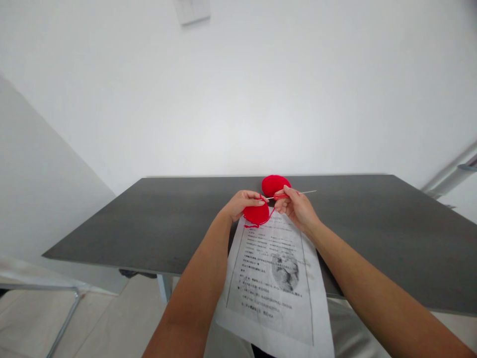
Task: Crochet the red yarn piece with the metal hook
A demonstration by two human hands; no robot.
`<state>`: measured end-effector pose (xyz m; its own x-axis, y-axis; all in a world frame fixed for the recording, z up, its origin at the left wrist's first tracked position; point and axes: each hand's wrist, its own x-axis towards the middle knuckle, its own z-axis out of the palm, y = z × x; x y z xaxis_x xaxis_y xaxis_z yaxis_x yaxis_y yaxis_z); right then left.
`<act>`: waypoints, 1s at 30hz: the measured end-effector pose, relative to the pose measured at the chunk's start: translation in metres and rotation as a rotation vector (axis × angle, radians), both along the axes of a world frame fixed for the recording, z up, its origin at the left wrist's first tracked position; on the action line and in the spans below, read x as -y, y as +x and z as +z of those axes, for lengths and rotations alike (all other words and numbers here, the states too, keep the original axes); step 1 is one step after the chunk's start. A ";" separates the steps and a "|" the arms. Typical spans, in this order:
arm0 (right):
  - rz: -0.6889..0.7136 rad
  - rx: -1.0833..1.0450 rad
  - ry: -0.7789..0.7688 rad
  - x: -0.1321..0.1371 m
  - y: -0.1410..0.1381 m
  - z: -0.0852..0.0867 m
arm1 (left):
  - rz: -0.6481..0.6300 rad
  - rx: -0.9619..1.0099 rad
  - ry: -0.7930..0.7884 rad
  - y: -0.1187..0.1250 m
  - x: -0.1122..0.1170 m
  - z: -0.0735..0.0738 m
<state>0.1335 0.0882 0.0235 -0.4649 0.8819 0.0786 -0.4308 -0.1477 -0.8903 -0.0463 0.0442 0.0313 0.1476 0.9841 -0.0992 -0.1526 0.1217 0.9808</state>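
Left hand (244, 204) pinches your round red yarn piece (256, 214), toward the dark grey table's (179, 214) far edge; your right hand (300, 211) holds the thin red-handled metal tool (281, 196) crosswise, left end at the piece.

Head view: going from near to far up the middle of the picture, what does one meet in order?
Printed sheet → red yarn piece in the left hand → red ball → white wall.

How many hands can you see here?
2: the left hand holds the red yarn piece; the right hand, beside it, grips a thin rod by its red handle. No others show.
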 end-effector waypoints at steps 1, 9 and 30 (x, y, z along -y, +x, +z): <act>0.017 -0.005 -0.011 0.000 0.000 0.000 | -0.003 -0.003 -0.005 0.001 0.000 0.000; 0.007 -0.024 0.022 -0.002 0.001 -0.001 | -0.004 0.024 0.009 0.003 0.002 0.003; -0.130 0.284 0.726 0.003 0.003 -0.001 | -0.015 0.002 0.001 0.010 -0.004 -0.004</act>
